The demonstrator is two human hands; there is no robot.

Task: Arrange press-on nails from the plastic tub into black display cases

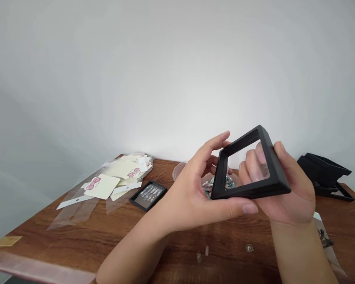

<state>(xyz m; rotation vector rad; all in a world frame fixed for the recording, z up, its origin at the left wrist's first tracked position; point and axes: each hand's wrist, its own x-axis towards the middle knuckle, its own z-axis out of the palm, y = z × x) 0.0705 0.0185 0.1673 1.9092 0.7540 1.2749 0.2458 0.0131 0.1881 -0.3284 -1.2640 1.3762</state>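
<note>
A black square display frame (pixel 248 192) with a clear film window is held up, tilted, above the table. My left hand (pixel 195 193) grips its left side, thumb along the lower edge and fingers behind. On the right side my right hand (pixel 292 189) holds it, its curled fingers showing through the film. Behind the frame, partly hidden, a clear round container (pixel 207 185) holds small pink and teal pieces. Below the hands lie a small clear piece (pixel 249 247), a pinkish nail-shaped piece (pixel 206 250) and another clear piece (pixel 198 257).
Cream cards (pixel 102 186) with pink bow prints and clear bags (pixel 77 213) cover the back left. A filled black frame (pixel 148 195) lies near them. Black frames (pixel 324 169) are stacked back right, a clear packet (pixel 325 236) before them. A wall (pixel 177 79) stands behind the wooden table (pixel 115 232).
</note>
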